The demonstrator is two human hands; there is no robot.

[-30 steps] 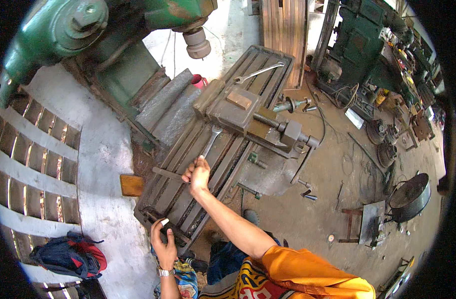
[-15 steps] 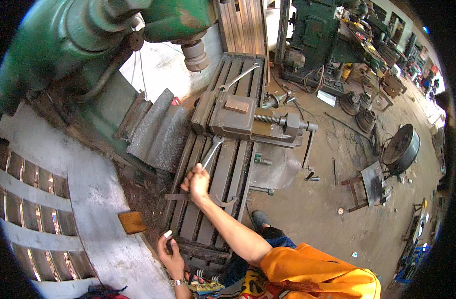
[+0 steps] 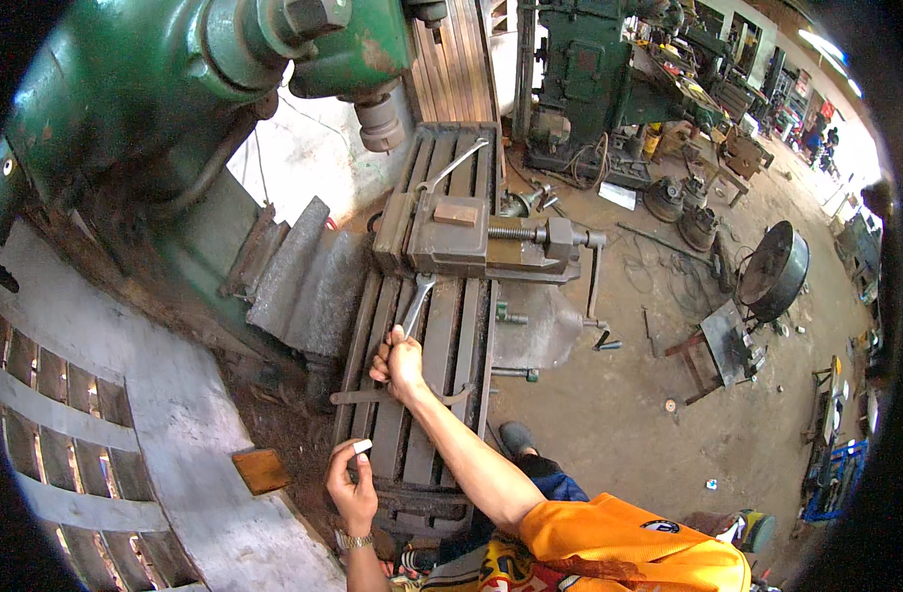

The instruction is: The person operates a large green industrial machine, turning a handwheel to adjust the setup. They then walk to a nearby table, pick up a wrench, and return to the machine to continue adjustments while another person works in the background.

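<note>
My right hand [image 3: 400,365] is closed round the near end of a steel wrench [image 3: 415,308]. The wrench's far head lies at the foot of a machine vise [image 3: 400,259], above the slotted machine table [image 3: 365,347]; whether it sits on a nut is too small to tell. Just below that hand, a hook spanner [image 3: 456,401] rests across the slots. My left hand [image 3: 354,496], a metal watch on its wrist, pinches a small white stub [image 3: 362,447] near the table's left front edge. A second wrench [image 3: 456,164] lies on the table beyond the vise.
A green milling head [image 3: 348,54] overhangs the far left. A small brown block [image 3: 456,213] sits on the vise, whose crank handle [image 3: 595,281] sticks out right. A wooden block [image 3: 260,471] lies at left. On the floor at right are a metal drum [image 3: 772,271] and a small stand [image 3: 713,345].
My left hand has risen and moved right, toward the table, with the white stub. My right hand keeps its hold on the wrench, with little movement. The whole view has shifted slightly.
</note>
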